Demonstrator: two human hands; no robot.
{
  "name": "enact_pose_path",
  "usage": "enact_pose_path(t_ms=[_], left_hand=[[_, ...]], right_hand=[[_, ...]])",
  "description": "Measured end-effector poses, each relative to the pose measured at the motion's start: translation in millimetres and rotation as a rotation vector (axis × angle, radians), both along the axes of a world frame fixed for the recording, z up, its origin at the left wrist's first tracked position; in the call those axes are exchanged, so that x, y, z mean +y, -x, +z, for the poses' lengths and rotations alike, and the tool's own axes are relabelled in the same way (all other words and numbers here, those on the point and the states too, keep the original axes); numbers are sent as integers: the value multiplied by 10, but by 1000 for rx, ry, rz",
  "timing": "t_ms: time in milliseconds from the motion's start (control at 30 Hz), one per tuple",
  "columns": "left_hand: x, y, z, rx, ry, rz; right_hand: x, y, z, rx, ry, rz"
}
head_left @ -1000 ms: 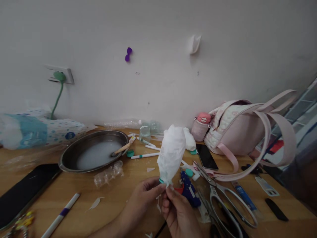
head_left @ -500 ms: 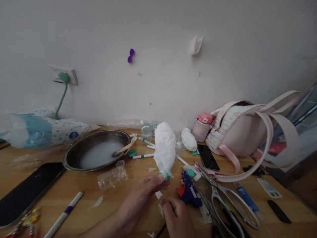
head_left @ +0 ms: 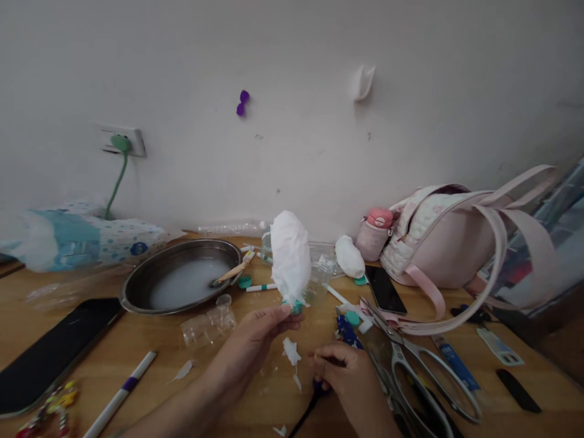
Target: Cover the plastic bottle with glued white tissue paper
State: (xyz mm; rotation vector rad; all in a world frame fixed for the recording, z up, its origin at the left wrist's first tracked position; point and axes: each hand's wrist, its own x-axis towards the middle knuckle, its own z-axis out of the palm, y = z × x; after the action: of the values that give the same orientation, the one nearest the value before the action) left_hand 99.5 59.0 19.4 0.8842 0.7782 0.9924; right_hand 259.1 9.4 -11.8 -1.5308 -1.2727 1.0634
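Note:
In my left hand is a small bottle wrapped in white paper. It stands upright, and my thumb and fingers pinch its green cap at the bottom. My right hand is lower and to the right, with thumb and fingertips pressed together; what is between them, if anything, I cannot make out. White paper scraps lie just left of its fingertips. A blue glue gun is partly hidden behind that hand, and its black cord runs toward the front edge.
At left, a metal basin holds cloudy liquid and a wooden-handled brush. Clear plastic bottle pieces lie before it. Large scissors, a phone and a pink bag are right. Another white-wrapped bottle lies behind.
My left hand has raised the wrapped bottle slightly and shifted it left. My right hand has moved right and up, away from the bottle, now covering part of the glue gun.

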Motion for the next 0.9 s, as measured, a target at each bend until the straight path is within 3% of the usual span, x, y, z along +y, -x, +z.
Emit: enact_pose_path(t_ms=[100, 200, 367, 467, 600, 733, 900], left_hand=[[24, 42, 57, 38, -54, 29], [34, 98, 113, 99, -118, 53], [51, 147, 170, 200, -175, 69], [58, 148, 175, 224, -187, 60], [70, 158, 173, 234, -185, 53], [88, 181, 174, 237, -192, 53], [96, 186, 185, 248, -201, 75]], right_hand=[[-15, 9, -39, -64, 15, -3], [-21, 17, -7, -217, -71, 42], [120, 146, 116, -618, -229, 260], [298, 306, 108, -845, -174, 383], [472, 467, 58, -1087, -32, 446], [432, 467, 155, -1191, -18, 517], [167, 323, 324, -1163, -102, 555]])
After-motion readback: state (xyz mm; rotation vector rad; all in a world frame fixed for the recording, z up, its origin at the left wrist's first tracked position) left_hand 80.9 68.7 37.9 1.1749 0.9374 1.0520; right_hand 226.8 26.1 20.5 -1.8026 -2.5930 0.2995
